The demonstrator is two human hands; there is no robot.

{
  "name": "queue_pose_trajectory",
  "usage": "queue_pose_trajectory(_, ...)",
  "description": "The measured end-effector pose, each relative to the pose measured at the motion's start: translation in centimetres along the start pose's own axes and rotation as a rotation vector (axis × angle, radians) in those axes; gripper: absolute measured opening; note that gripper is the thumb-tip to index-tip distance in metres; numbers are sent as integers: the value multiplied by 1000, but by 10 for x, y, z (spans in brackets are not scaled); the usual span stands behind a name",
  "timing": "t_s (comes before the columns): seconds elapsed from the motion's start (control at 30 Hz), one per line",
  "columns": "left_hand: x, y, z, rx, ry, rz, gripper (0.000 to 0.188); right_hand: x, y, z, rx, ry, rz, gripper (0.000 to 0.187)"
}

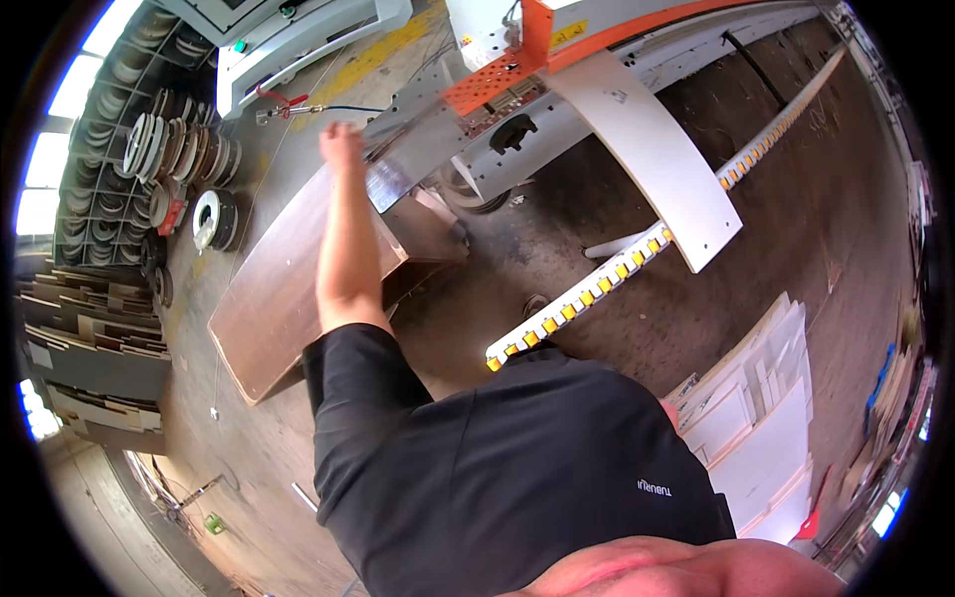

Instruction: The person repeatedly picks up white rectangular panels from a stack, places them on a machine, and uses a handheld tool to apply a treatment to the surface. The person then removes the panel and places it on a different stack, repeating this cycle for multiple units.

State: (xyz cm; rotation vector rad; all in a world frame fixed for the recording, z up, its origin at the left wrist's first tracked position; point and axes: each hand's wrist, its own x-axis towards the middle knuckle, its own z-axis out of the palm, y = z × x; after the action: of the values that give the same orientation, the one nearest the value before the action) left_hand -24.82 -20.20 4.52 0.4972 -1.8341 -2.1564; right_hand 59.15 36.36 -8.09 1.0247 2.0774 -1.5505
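My left arm stretches forward, and my left hand (341, 145) is above the far end of a brown wooden bench (288, 264), beside the machine's grey metal plate (423, 114). Its fingers look curled in; whatever they hold, if anything, is too blurred to make out. Out of sight is my right hand; only a sliver of skin shows at my right side. A long white panel (652, 144) reaches from under the orange machine frame (507, 75) across a support rail with yellow rollers (587, 296). A dark round fitting (512, 133) sits on the machine's lower plate.
Rolls of edge banding (179, 149) fill a rack and stand on the floor at far left. An air gun with a hose (288, 111) lies behind my left hand. White offcut boards (761, 428) lean at my right. Stacked boards (95, 313) stand at left.
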Motion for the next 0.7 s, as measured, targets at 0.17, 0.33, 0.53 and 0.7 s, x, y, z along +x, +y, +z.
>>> queue_pose_trajectory(0.17,103,40,-78,142,269,-36,50,-74,13,-33,-618,48,284,25)
queue_pose_trajectory(0.33,162,27,-92,202,248,-124,19,-95,-33,-52,-316,241,506,24)
queue_pose_trajectory(0.53,173,16,-63,-172,45,-163,35,-100,-134,-40,73,337,504,28)
queue_pose_trajectory(0.7,145,29,-73,-25,-13,-62,16,-96,-131,-27,111,241,504,26)
